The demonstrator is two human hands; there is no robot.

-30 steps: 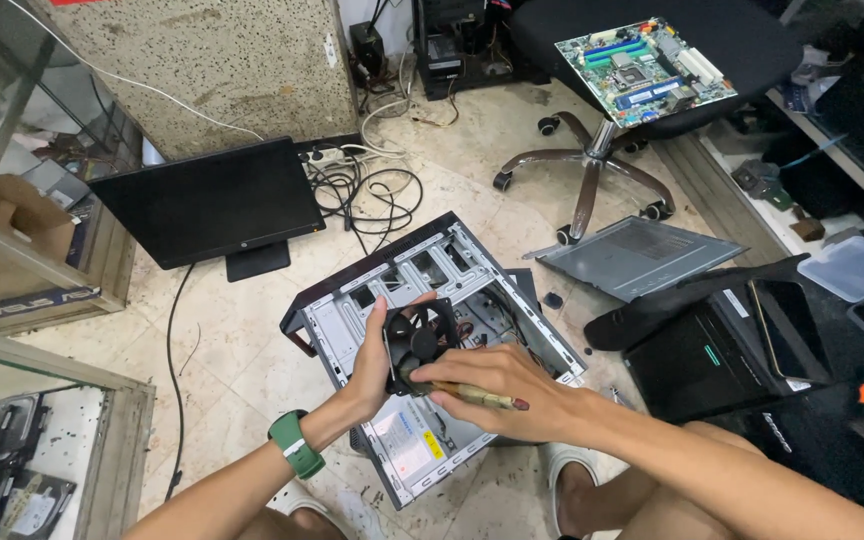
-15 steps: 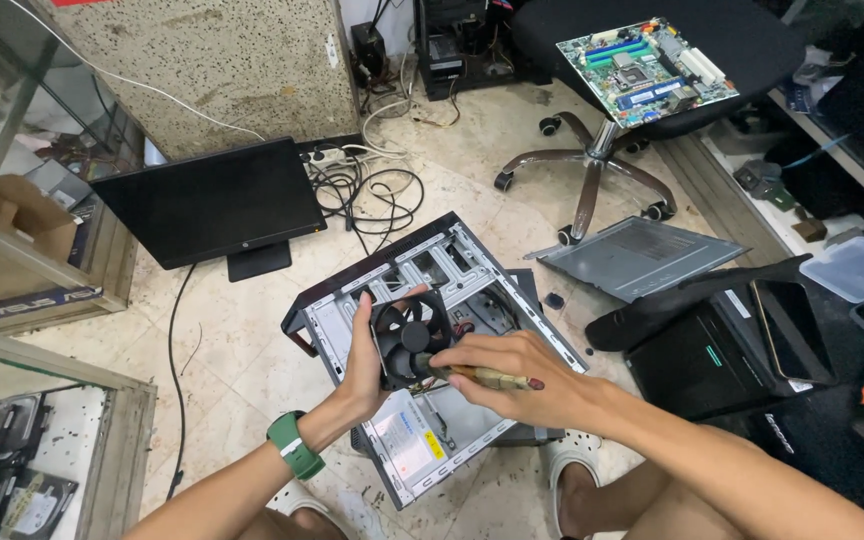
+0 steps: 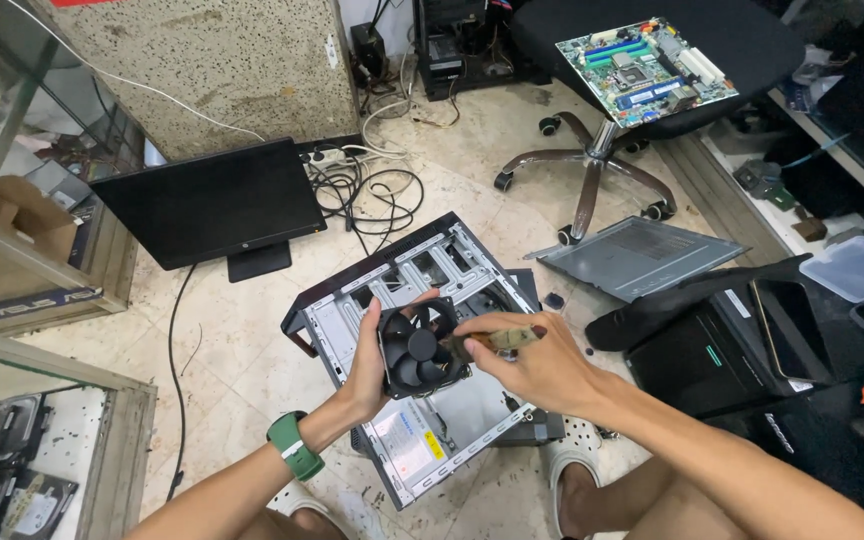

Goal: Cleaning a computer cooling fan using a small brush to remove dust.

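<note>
Step in hand, by look of it: brushing dust off black square plastic cooling fan (image 3: 418, 349), held just above open grey metal desktop PC case (image 3: 422, 330) lying on floor.

L hand (image 3: 372, 360): grip wrapped round fan's left edge, thumb on front, fan tilted toward camera; green wristband (image 3: 295, 446) on wrist.

R hand (image 3: 542, 365): fingers pinching small wooden-handled brush (image 3: 497, 340), bristles at fan's right rim.

Next move likely calls for steady fan, light strokes between blades.
</note>
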